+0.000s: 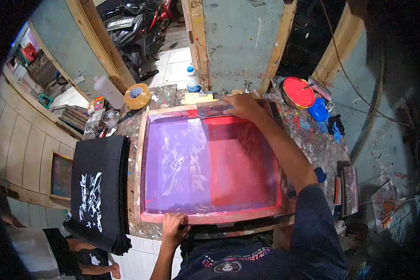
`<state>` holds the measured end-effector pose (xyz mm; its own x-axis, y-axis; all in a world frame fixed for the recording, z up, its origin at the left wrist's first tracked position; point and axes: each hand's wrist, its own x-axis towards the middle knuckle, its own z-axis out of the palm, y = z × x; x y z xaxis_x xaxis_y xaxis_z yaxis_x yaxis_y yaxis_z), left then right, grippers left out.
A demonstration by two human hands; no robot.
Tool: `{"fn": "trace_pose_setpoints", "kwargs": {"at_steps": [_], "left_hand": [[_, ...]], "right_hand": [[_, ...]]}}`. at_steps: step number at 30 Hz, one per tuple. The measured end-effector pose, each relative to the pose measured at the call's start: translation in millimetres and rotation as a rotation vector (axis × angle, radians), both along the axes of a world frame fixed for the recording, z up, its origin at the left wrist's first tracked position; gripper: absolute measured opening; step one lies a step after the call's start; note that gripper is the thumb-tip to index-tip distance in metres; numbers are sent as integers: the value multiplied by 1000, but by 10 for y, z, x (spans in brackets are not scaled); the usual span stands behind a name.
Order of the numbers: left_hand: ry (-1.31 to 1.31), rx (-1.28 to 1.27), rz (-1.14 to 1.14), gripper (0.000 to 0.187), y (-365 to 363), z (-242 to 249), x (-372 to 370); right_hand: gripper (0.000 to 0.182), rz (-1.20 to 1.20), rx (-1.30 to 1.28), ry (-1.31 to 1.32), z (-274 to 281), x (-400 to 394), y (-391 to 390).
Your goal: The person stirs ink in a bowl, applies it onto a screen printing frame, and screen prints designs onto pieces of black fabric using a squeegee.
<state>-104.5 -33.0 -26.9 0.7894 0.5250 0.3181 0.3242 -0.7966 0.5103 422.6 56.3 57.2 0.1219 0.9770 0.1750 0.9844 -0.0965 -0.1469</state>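
Note:
A wooden screen-printing frame (pixel 138 186) lies on the table in front of me. Its mesh is purple on the left, with a pale jagged design (pixel 184 158), and red with ink (pixel 242 168) on the right. My left hand (pixel 174 226) has its fingers curled over the frame's near rail. At the far rail, my right hand (pixel 244 105) is closed on a paint-stained squeegee (pixel 212 110), partly hidden by the fingers. Left of the frame hangs a stack of black fabric (pixel 105 161), its top piece printed with a white design.
A tub of red ink (pixel 298 92), a blue cloth (pixel 318 111) and dark rags stand at the back right. Tape (pixel 137 96), a white bottle (pixel 192 80) and a squeeze bottle (pixel 109 92) line the back left. Another person's leg (pixel 95 269) shows lower left.

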Motion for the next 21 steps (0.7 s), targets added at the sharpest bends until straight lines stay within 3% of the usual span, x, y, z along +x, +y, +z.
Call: {"fn": "trace_pose_setpoints", "kwargs": {"at_steps": [9, 12, 15, 21], "left_hand": [[-38, -29, 30, 61, -40, 59, 32], [-44, -63, 68, 60, -58, 88, 39], [-34, -82, 97, 59, -70, 106, 56], [-34, -89, 128, 58, -82, 115, 71]], "right_hand": [[62, 32, -11, 64, -45, 26, -41], [55, 102, 172, -17, -159, 60, -34], [54, 86, 90, -2, -153, 75, -62], [48, 90, 159, -118, -243, -44, -212]]}}
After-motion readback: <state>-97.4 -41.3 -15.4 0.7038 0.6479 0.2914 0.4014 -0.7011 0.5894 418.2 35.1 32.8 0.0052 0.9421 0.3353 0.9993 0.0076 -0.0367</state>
